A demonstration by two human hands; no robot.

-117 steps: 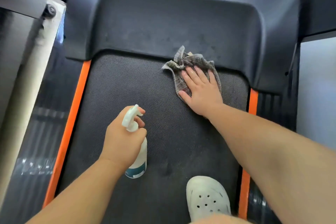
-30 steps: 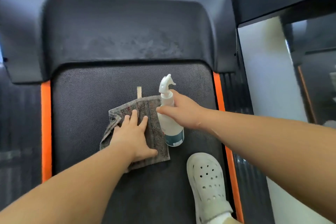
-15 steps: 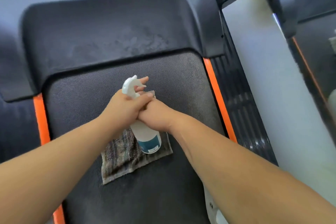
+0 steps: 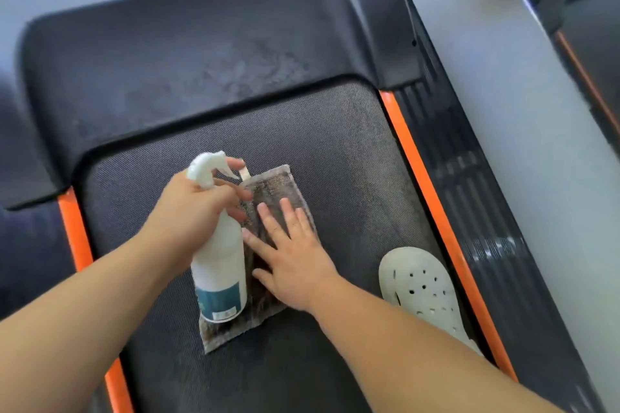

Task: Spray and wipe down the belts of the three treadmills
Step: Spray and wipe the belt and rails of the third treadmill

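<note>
The black treadmill belt (image 4: 335,151) fills the middle of the view, edged by orange strips (image 4: 432,211). A grey cloth (image 4: 278,184) lies flat on the belt. My right hand (image 4: 292,255) presses on the cloth with straight, spread fingers. My left hand (image 4: 194,208) grips the neck of a white spray bottle (image 4: 219,265) with a teal label, held just above the cloth's left edge, nozzle pointing away from me. The bottle hides part of the cloth.
My white perforated clog (image 4: 426,288) stands on the belt at the right. The dark motor cover (image 4: 188,54) rises beyond the belt, with damp spots on it. A ribbed side rail (image 4: 469,184) and pale floor (image 4: 510,111) lie to the right.
The bottle has passed from my right hand to my left. My right hand has left the bottle and now lies flat on the cloth. The view has shifted, bringing my clog back in.
</note>
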